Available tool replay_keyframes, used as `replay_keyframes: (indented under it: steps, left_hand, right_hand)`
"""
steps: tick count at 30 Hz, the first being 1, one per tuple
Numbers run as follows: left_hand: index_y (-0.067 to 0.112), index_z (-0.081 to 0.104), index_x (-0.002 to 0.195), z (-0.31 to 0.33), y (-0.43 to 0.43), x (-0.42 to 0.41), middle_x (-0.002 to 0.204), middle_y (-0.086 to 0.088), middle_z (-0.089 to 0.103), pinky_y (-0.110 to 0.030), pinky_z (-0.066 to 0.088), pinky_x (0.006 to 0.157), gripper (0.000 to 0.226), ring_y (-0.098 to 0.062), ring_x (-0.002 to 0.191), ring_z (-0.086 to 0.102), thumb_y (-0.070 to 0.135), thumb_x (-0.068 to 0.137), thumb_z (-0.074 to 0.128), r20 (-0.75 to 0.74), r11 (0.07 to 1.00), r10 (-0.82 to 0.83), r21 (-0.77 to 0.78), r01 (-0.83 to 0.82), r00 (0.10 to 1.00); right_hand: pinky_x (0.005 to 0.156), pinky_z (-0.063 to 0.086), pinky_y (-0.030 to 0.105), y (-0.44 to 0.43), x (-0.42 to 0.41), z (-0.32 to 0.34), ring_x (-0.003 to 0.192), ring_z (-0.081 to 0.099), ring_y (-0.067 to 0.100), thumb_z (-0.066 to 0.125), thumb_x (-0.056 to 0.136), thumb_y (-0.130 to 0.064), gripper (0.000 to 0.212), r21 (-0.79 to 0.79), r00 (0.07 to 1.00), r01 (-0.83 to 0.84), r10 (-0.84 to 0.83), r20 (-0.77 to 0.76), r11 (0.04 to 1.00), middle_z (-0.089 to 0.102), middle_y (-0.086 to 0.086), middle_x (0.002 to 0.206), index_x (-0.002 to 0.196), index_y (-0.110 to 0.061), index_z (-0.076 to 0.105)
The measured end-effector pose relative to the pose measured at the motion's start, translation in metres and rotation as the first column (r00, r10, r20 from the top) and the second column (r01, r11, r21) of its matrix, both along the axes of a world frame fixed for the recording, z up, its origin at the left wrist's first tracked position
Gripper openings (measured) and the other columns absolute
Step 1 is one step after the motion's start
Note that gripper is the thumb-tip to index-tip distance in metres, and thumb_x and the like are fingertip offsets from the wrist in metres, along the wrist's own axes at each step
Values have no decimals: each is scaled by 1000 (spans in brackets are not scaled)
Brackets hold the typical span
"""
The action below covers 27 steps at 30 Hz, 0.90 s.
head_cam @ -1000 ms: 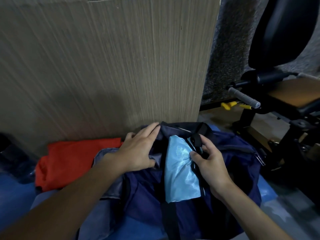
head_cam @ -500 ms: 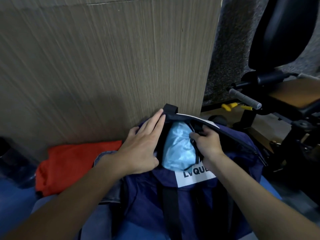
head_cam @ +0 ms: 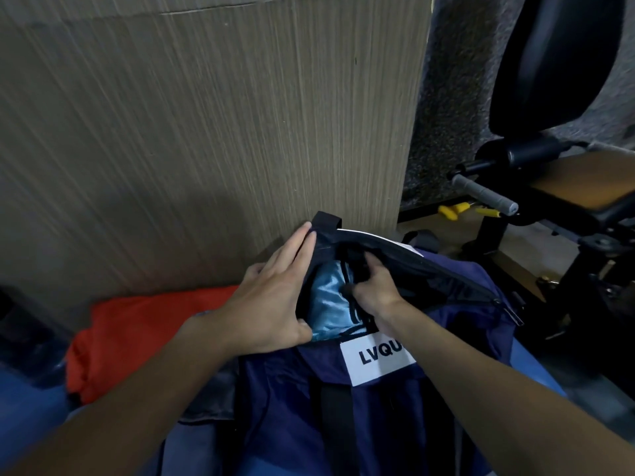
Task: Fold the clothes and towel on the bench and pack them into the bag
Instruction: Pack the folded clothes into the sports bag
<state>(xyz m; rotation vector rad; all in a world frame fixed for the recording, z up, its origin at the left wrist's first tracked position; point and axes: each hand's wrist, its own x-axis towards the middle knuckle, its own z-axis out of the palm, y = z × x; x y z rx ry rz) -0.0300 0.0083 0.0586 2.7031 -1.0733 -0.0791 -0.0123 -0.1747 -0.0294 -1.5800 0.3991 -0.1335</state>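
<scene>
A navy bag (head_cam: 457, 341) with a white LVQU label lies in front of me, its top open. A folded light blue garment (head_cam: 328, 304) sits inside the opening, partly hidden by the bag's edge. My left hand (head_cam: 275, 300) lies flat with straight fingers against the bag's left rim, the thumb touching the blue cloth. My right hand (head_cam: 374, 290) reaches into the opening, fingers curled on the blue garment next to a black strap. An orange cloth (head_cam: 137, 334) lies folded to the left of the bag. A grey garment (head_cam: 209, 393) shows under my left forearm.
A wood-grain panel (head_cam: 223, 132) stands right behind the bag. At the right is a black exercise bench (head_cam: 563, 187) with a grey handle and metal frame. The blue bench surface (head_cam: 24, 407) shows at the lower left.
The blue garment has gone from lying on top of the bag to deep inside its opening. My right hand followed it in; my left hand shifted up along the bag's rim.
</scene>
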Motion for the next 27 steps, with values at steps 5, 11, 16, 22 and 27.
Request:
replay_keyframes:
  steps: [5,11,16,22,27]
  left_hand:
    - [24,-23,154,2,0,-4,149,29,-41,-41,22,120,127,-11,147,17,32,74,75,-30,1000,8,5,-8,1000]
    - [25,-26,153,-1,3,-9,148,30,-42,-39,18,121,127,-6,150,5,30,75,73,-44,1000,10,3,-10,999]
    - [27,-25,153,-1,4,-14,147,32,-42,-34,20,120,124,-6,146,9,30,76,72,-71,1000,17,8,-16,997]
    - [28,-25,153,-2,8,-15,146,33,-42,-35,18,121,125,-5,147,4,28,75,72,-73,1000,31,5,-31,997]
    - [28,-25,153,-7,8,-16,146,31,-43,-36,15,122,126,7,141,-11,30,74,72,-64,999,28,17,-27,998]
  right_hand:
    - [101,49,44,9,-4,-11,113,58,25,70,76,14,87,-40,991,-110,107,-81,993,58,9,128,146,-23,34]
    - [74,57,33,16,6,-15,95,63,21,66,76,18,74,88,981,-156,165,-98,984,63,2,104,137,-16,42]
    - [103,48,40,20,4,-31,118,55,22,79,74,3,80,-77,931,-305,280,-235,949,57,2,124,137,-19,35]
    - [105,42,38,17,-5,-17,124,49,31,75,81,-36,71,-556,942,-313,177,-284,770,51,12,132,137,-14,37]
    - [115,21,51,29,-37,4,144,17,31,37,94,-65,72,-880,919,-347,302,-252,323,19,11,157,152,-26,20]
